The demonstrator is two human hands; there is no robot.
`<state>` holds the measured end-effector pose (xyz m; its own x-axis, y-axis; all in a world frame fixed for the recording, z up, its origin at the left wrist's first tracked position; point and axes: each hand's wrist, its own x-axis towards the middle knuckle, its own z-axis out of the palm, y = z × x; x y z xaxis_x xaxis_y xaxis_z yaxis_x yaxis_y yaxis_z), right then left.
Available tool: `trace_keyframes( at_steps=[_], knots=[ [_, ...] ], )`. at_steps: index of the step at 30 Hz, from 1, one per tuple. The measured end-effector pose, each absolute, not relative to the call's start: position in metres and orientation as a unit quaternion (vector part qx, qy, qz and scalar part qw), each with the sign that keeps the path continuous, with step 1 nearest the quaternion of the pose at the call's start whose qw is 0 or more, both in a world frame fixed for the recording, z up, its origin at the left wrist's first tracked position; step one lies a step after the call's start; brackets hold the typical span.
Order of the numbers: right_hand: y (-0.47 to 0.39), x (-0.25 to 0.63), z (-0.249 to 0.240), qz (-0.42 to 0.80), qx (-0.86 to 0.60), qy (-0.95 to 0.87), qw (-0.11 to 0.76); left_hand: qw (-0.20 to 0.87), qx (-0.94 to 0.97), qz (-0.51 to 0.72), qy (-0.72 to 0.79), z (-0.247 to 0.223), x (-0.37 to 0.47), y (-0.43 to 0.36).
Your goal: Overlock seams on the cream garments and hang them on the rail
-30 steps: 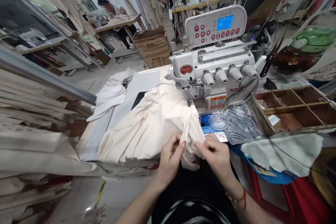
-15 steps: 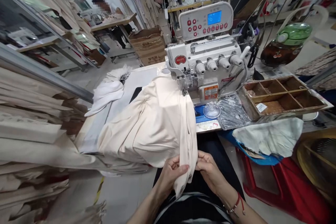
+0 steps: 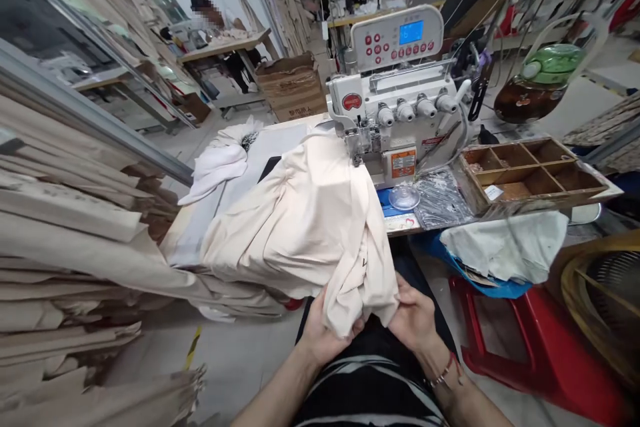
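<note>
A cream fabric piece [image 3: 300,213] lies in folds over the table's left part, its upper right edge under the needle area of a white sewing machine [image 3: 400,107]. Its near end hangs over the table's front edge above the lap. My left hand [image 3: 327,333] holds the lower left of that end, some fingers hidden beneath the cloth. My right hand [image 3: 413,313] grips the lower right corner between thumb and fingers. A small dark mark shows on the cloth between the hands.
Right of the machine sits a wooden compartment box [image 3: 535,173]. A clear round dish [image 3: 404,197] is near the front edge. A red stool [image 3: 545,347] and fan [image 3: 607,293] stand at right. Cream cloths [image 3: 75,247] hang at left. A person [image 3: 210,13] sits farther back.
The long folded strip between my hands has spread into a wider, looser end, showing a dark mark. My hands are a little farther apart. The whole view has shifted slightly.
</note>
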<state>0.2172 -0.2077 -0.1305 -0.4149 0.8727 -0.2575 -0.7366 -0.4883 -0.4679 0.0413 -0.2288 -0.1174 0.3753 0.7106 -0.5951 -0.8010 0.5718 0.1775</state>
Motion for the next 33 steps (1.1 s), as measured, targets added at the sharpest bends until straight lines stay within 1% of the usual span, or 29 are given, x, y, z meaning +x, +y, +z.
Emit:
trace_keyframes(
  at_steps=[2, 7, 9, 11, 13, 14, 15, 17, 18, 19, 23, 27, 31, 33],
  knots=[
    [-0.204, 0.21, -0.135, 0.841, -0.226, -0.127, 0.475, 0.843, -0.073, 0.44, 0.302, -0.123, 0.041, -0.228],
    [-0.204, 0.201, -0.138, 0.867, -0.212, -0.119, 0.434, 0.8, 0.101, 0.46, 0.373, -0.134, 0.042, -0.231],
    [-0.209, 0.204, -0.134, 0.851, -0.264, -0.143, 0.43, 0.759, 0.144, 0.483, 0.412, -0.133, 0.04, -0.235],
    [-0.219, 0.211, -0.125, 0.773, -0.381, -0.21, 0.461, 0.688, 0.195, 0.526, 0.46, -0.124, 0.036, -0.244],
    [-0.233, 0.221, -0.112, 0.638, -0.496, -0.317, 0.496, 0.575, 0.311, 0.576, 0.49, -0.108, 0.033, -0.255],
    [-0.241, 0.226, -0.103, 0.577, -0.527, -0.374, 0.499, 0.488, 0.413, 0.596, 0.486, -0.098, 0.033, -0.261],
    [-0.248, 0.229, -0.095, 0.541, -0.536, -0.417, 0.497, 0.384, 0.529, 0.599, 0.463, -0.088, 0.035, -0.265],
    [-0.259, 0.233, -0.079, 0.555, -0.517, -0.445, 0.476, 0.169, 0.719, 0.556, 0.381, -0.072, 0.042, -0.269],
    [-0.262, 0.233, -0.074, 0.587, -0.505, -0.43, 0.464, 0.096, 0.768, 0.529, 0.347, -0.066, 0.048, -0.269],
    [-0.264, 0.232, -0.07, 0.621, -0.499, -0.401, 0.452, 0.063, 0.788, 0.514, 0.332, -0.063, 0.054, -0.267],
    [-0.267, 0.224, -0.072, 0.701, -0.479, -0.269, 0.454, 0.023, 0.796, 0.492, 0.353, -0.069, 0.067, -0.264],
    [-0.269, 0.222, -0.076, 0.743, -0.431, -0.222, 0.461, -0.048, 0.789, 0.466, 0.397, -0.074, 0.066, -0.269],
    [-0.27, 0.224, -0.068, 0.776, -0.389, -0.203, 0.453, -0.011, 0.835, 0.427, 0.347, -0.067, 0.066, -0.272],
    [-0.27, 0.225, -0.067, 0.783, -0.376, -0.186, 0.459, 0.003, 0.839, 0.426, 0.337, -0.064, 0.068, -0.271]
  ],
)
